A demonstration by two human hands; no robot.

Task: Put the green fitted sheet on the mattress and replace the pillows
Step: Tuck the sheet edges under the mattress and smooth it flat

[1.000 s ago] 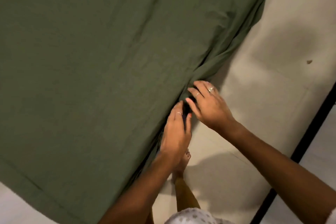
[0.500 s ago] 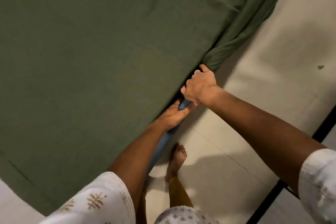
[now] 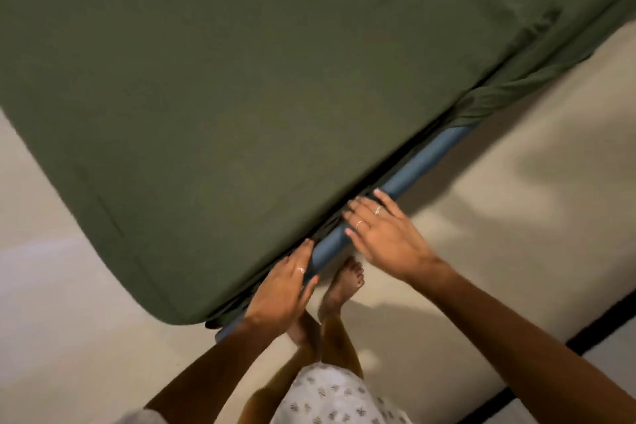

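The green fitted sheet (image 3: 241, 86) lies stretched over the mattress and fills most of the view. Its near corner (image 3: 179, 313) is wrapped down over the mattress edge. A blue bed frame rail (image 3: 423, 165) shows along the lower side, below the sheet's hem. My left hand (image 3: 282, 289) rests flat at the mattress side, fingertips pushed into the gap between sheet and rail. My right hand (image 3: 382, 237) lies with spread fingers on the rail, fingertips at the sheet's hem. Further right the sheet's side (image 3: 509, 93) hangs bunched and loose. No pillows are in view.
Pale tiled floor (image 3: 516, 217) runs beside the bed. My bare feet (image 3: 344, 286) stand close to the rail. A dark strip (image 3: 592, 330) crosses the floor at the lower right.
Both hands moved toward the near corner of the mattress. The right hand let go of the bunched sheet edge and now lies flat with fingers spread. The blue rail is more exposed.
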